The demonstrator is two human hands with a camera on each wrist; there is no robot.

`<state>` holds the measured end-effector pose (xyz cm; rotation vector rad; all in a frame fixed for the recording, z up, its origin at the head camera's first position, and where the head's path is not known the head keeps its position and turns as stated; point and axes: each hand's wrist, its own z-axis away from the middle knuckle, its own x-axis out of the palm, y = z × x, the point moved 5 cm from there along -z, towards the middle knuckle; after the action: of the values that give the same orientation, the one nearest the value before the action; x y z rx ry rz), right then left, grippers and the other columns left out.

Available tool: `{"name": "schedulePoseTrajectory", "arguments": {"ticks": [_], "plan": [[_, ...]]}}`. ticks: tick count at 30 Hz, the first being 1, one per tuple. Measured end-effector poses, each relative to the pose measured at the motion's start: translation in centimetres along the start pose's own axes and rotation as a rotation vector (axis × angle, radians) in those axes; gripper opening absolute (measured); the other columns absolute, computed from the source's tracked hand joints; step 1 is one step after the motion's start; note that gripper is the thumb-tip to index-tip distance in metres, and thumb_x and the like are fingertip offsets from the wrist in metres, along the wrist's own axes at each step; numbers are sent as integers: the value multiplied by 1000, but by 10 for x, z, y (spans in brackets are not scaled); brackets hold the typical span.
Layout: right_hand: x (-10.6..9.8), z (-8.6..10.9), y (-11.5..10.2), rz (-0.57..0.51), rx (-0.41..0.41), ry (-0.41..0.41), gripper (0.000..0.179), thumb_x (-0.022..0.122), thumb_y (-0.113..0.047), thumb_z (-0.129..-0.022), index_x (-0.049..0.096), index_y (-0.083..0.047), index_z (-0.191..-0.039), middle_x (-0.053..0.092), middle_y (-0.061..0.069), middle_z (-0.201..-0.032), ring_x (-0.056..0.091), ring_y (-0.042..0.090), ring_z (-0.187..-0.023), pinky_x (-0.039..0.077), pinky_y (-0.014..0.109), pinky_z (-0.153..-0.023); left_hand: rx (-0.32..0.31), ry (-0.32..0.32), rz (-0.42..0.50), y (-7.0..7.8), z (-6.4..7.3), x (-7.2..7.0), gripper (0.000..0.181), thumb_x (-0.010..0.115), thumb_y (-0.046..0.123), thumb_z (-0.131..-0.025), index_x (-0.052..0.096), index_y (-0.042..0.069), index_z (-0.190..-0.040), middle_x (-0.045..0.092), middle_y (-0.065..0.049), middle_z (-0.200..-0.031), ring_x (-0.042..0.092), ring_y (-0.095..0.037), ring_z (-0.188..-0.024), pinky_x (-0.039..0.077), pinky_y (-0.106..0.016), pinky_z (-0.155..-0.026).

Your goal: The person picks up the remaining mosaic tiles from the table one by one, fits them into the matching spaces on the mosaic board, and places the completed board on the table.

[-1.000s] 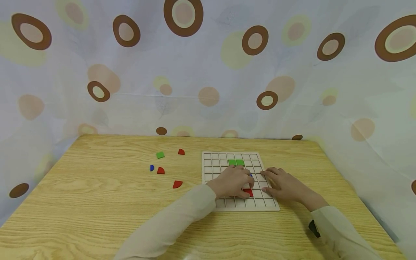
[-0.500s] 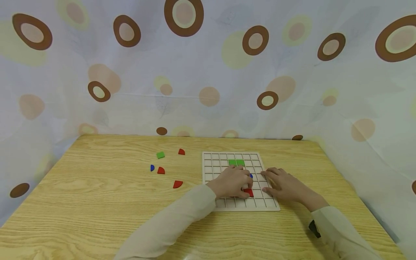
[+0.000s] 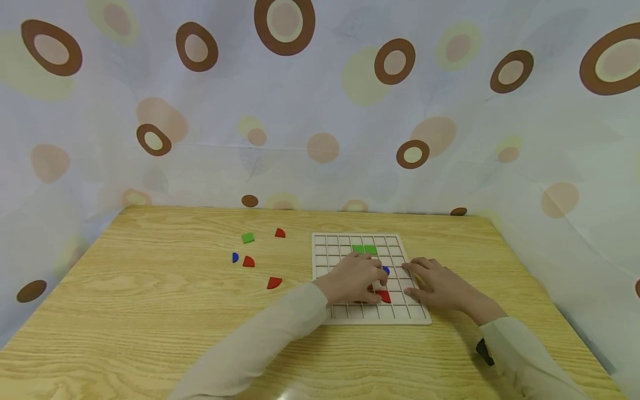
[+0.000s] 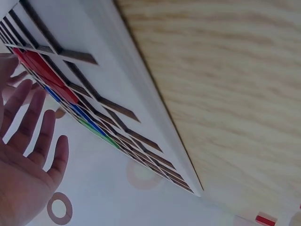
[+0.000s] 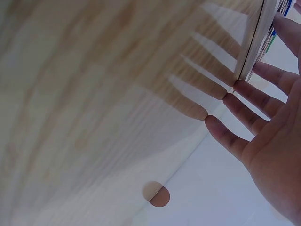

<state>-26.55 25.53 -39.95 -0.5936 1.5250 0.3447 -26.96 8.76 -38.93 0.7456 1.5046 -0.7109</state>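
Note:
A white grid board (image 3: 405, 314) lies on the table under both hands. My left hand (image 3: 352, 279) hovers low over its middle with the fingers spread, and nothing shows in its grasp. Red pieces (image 4: 42, 73) sit in cells beneath that hand, partly hidden by it in the head view. Just past the fingers is a blue piece (image 3: 386, 270), and two green squares (image 3: 364, 249) lie side by side behind. At the board's right side rests my right hand (image 3: 442, 286), thumb and index tip on the edge, other fingertips (image 5: 211, 121) touching the tabletop.
Left of the board, loose on the wooden table (image 3: 150, 311), are a green square (image 3: 248, 238), a blue half-round (image 3: 235, 257) and three red quarter-rounds (image 3: 274, 283). A patterned curtain (image 3: 320, 111) hangs behind the table and along both sides.
My left hand has drawn back slightly to the left, uncovering more of the blue and red pieces. The right hand has stayed at the board's edge.

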Motion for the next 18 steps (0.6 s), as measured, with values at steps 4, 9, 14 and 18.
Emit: {"name": "schedulePoseTrajectory", "arguments": {"ticks": [4, 9, 14, 18], "plan": [[0, 0, 1, 1, 5, -7, 54, 57, -39, -88, 48, -7, -131, 49, 16, -128, 47, 38, -114, 43, 52, -88, 6, 15, 22, -6, 4, -1, 27, 63, 46, -81, 64, 31, -103, 59, 13, -103, 53, -9, -99, 43, -33, -87], [0, 0, 1, -2, 10, -11, 54, 57, -39, -88, 48, -7, -131, 49, 17, -128, 47, 38, -114, 43, 52, -88, 3, 42, 34, -13, 15, -6, 28, 63, 43, -82, 64, 30, -106, 59, 11, -106, 53, -11, -103, 43, -33, -86], [0, 0, 0, 1, 4, -5, 54, 58, -37, -87, 48, -6, -130, 49, 18, -127, 47, 39, -113, 42, 53, -89, -2, 61, 48, -19, 26, -12, 29, 64, 42, -82, 64, 28, -107, 60, 11, -108, 53, -11, -103, 43, -34, -91], [0, 0, 0, 9, -4, 5, 53, 59, -36, -87, 49, -5, -130, 50, 18, -126, 48, 40, -113, 42, 54, -89, -14, 64, 48, -26, 36, -16, 29, 65, 40, -81, 64, 27, -107, 60, 10, -109, 53, -12, -102, 43, -35, -91]]}}
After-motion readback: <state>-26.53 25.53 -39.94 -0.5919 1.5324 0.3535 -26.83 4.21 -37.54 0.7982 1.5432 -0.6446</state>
